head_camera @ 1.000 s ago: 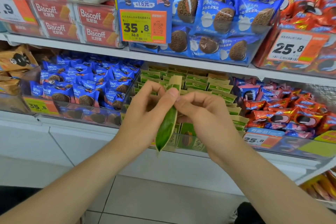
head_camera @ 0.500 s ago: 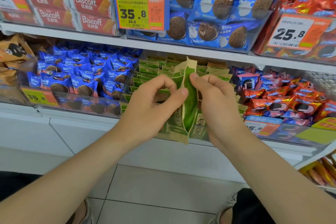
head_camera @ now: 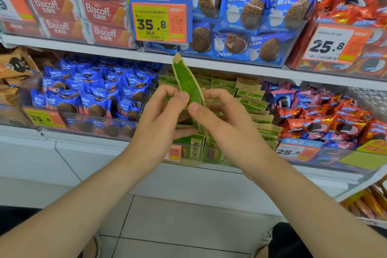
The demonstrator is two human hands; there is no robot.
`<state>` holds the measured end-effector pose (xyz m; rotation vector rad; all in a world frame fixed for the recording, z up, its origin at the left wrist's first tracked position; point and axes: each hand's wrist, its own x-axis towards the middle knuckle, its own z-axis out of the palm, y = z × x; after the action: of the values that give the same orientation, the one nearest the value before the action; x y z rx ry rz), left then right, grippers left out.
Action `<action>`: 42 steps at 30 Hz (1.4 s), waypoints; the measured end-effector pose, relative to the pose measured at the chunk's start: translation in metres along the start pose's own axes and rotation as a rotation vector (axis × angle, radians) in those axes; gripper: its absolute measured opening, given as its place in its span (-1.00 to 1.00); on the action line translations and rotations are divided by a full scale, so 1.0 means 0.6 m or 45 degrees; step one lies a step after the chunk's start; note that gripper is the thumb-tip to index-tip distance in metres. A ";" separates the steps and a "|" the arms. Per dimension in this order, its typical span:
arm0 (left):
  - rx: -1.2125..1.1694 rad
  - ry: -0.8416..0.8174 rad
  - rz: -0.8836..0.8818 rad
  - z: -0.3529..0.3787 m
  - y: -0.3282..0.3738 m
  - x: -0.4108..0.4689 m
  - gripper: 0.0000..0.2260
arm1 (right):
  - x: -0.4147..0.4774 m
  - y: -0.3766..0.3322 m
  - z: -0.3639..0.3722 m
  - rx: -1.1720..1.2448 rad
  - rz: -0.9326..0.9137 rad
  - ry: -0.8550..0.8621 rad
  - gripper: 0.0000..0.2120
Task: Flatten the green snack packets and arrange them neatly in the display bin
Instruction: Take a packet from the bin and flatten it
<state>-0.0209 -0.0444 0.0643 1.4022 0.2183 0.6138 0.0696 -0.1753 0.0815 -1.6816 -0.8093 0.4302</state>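
Behind the fingers, the display bin point(head_camera: 189, 158) holds rows of shelved packets point(head_camera: 249, 98) standing on edge. The left hand point(head_camera: 159, 119) and right hand point(head_camera: 226, 125) both pinch one green packet point(head_camera: 186, 81) between thumbs and curled fingers. Its top rises above the fingertips, tilted left.

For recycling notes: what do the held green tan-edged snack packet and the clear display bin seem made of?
Green snack packet: likely matte kraft-paper laminate, given tan edges, dull surface. Clear display bin: probably glossy rigid plastic; contents show through.
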 end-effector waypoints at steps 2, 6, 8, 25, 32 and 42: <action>-0.017 -0.002 -0.021 0.001 -0.002 0.001 -0.82 | -0.004 0.002 0.003 0.010 0.079 -0.024 -0.70; 0.146 0.019 0.017 0.001 -0.004 -0.005 -0.76 | -0.006 0.014 0.011 -0.086 -0.108 0.159 -0.70; 0.215 0.032 0.031 0.000 -0.007 -0.010 -0.70 | -0.007 0.017 0.014 -0.151 -0.174 0.190 -0.74; 0.148 -0.064 -0.024 -0.001 -0.014 -0.018 -0.85 | -0.009 0.014 0.013 0.320 0.137 0.381 -0.65; -0.101 -0.032 -0.224 0.000 0.003 -0.021 -0.85 | 0.000 0.005 -0.011 0.623 0.292 0.158 -0.77; -0.037 0.142 -0.254 -0.010 -0.012 -0.012 -0.84 | -0.007 -0.008 -0.011 0.613 0.233 0.126 -0.69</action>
<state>-0.0280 -0.0434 0.0544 1.3007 0.4310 0.5276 0.0698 -0.1822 0.0872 -1.3160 -0.4345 0.6098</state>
